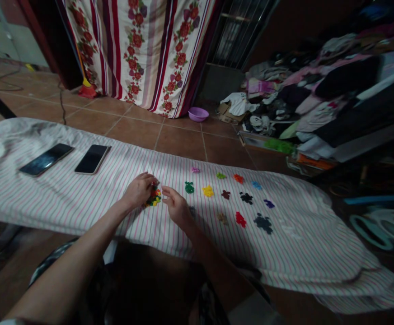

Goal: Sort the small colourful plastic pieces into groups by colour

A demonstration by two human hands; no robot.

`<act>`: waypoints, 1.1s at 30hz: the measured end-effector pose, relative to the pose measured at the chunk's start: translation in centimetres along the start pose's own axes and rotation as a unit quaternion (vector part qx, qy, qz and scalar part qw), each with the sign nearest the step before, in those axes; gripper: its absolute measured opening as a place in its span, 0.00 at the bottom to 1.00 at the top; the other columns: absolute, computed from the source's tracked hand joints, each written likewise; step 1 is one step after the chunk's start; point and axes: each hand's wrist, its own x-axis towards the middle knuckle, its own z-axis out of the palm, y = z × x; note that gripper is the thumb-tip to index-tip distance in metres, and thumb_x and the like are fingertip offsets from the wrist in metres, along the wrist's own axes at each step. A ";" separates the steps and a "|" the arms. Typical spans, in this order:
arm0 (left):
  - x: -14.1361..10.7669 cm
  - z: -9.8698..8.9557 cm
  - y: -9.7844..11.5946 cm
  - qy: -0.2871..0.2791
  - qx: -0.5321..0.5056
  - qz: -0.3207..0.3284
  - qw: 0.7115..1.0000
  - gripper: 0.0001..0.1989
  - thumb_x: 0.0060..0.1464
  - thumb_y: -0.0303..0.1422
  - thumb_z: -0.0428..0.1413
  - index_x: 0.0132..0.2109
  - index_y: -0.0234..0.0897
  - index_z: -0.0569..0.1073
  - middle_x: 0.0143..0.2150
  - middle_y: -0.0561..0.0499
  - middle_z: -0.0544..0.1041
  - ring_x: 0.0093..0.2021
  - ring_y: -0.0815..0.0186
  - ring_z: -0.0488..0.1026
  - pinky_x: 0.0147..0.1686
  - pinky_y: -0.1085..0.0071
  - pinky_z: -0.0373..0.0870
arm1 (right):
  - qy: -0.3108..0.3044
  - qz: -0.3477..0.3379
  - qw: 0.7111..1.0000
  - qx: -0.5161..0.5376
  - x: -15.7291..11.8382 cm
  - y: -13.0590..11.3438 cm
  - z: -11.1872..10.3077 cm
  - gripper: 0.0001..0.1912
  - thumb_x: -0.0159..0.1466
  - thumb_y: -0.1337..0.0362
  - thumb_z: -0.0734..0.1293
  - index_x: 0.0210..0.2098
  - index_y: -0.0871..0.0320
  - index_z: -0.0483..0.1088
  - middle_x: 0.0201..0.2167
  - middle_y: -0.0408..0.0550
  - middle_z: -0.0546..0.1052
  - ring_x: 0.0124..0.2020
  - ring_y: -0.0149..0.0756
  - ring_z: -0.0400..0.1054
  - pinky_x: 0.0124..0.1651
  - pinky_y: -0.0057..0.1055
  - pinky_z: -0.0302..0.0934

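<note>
A small mixed pile of coloured plastic pieces (154,197), mostly yellow, green and orange, lies on the striped cloth between my hands. My left hand (142,189) rests at its left edge, fingers loosely bent and partly over the pile. On the other side, my right hand (176,206) points toward it with fingers apart and nothing visible in them. To the right lie single-colour heaps, among them green pieces (189,187), yellow pieces (208,191), red pieces (240,219), black pieces (246,197) and dark grey pieces (263,223). The pieces' exact kind is too small to tell.
Two phones (92,159) lie on the left part of the striped cloth (122,158). Beyond the cloth are a tiled floor, a purple basin (198,114), a broom (87,89) and a floral curtain (136,49). Heaped clothes (295,85) fill the right side.
</note>
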 end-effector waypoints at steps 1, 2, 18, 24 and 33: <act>0.1 0.2 0.1 -0.004 0.000 0.022 1.000 0.17 0.56 0.24 0.44 0.45 0.37 0.75 0.47 0.47 0.77 0.51 0.65 0.72 0.60 0.64 0.62 | -0.001 -0.002 1.000 -0.005 0.1 0.0 0.1 0.23 0.61 0.72 0.57 0.54 0.56 0.68 0.51 0.52 0.75 0.52 0.38 0.71 0.54 0.38 0.68; 0.2 0.3 0.3 -0.012 0.000 0.039 0.999 0.17 0.57 0.25 0.44 0.46 0.37 0.75 0.47 0.46 0.77 0.51 0.65 0.72 0.61 0.63 0.60 | -0.004 -0.007 1.000 -0.011 0.1 0.0 0.1 0.23 0.62 0.72 0.57 0.54 0.56 0.67 0.51 0.52 0.75 0.52 0.37 0.70 0.55 0.38 0.67; -3.1 -2.3 -1.3 -0.083 -0.076 -0.001 0.994 0.20 0.58 0.32 0.43 0.52 0.38 0.73 0.52 0.48 0.77 0.53 0.63 0.72 0.56 0.65 0.67 | -0.052 -0.010 0.993 0.105 0.3 0.0 0.8 0.21 0.65 0.67 0.57 0.56 0.55 0.66 0.54 0.51 0.74 0.55 0.38 0.68 0.60 0.41 0.63; -4.0 -2.9 -2.7 -0.019 -0.015 0.000 1.000 0.19 0.59 0.37 0.44 0.50 0.37 0.75 0.52 0.44 0.76 0.56 0.59 0.69 0.57 0.59 0.66 | -0.064 -0.011 0.989 0.135 0.4 -0.5 1.6 0.21 0.66 0.65 0.56 0.57 0.55 0.65 0.56 0.52 0.72 0.57 0.38 0.67 0.62 0.43 0.61; -5.6 -2.9 -3.8 -0.025 0.035 0.017 0.999 0.19 0.57 0.37 0.51 0.52 0.34 0.74 0.53 0.40 0.73 0.54 0.57 0.69 0.55 0.58 0.69 | -0.097 -0.026 0.987 0.122 0.9 -1.7 1.3 0.21 0.68 0.63 0.55 0.59 0.55 0.64 0.58 0.50 0.70 0.59 0.36 0.65 0.63 0.40 0.59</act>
